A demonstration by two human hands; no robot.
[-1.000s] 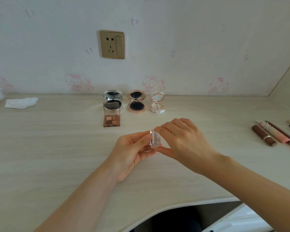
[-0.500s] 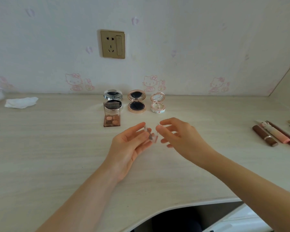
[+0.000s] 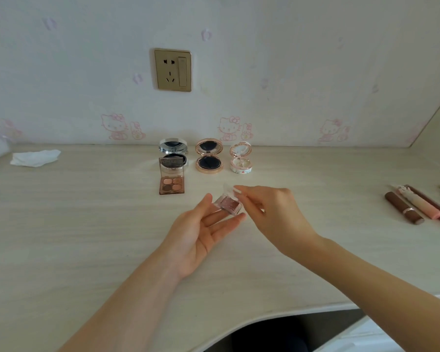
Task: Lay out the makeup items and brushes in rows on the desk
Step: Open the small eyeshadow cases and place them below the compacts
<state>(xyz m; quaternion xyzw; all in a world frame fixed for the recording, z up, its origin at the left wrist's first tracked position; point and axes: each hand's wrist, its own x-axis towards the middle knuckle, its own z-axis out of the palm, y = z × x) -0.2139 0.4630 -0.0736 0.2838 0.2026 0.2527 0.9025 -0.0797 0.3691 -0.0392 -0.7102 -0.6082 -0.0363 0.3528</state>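
1. Holding a small clear eyeshadow case [image 3: 228,205] above the bench [image 3: 87,237], the left hand [image 3: 201,232] cradles its base on its fingertips while the right hand [image 3: 269,212] pinches the transparent lid [image 3: 229,189].
2. A second ago the case was shut between both hands; now the lid stands lifted and the pink pan shows.
3. That suggests it will be displayed open, like the others.
4. Beyond the hands sit the four-pan palette [image 3: 171,179] and three open compacts [image 3: 208,156] in a row.
5. Far right of the right hand lie lip tubes [image 3: 404,208], unsorted.
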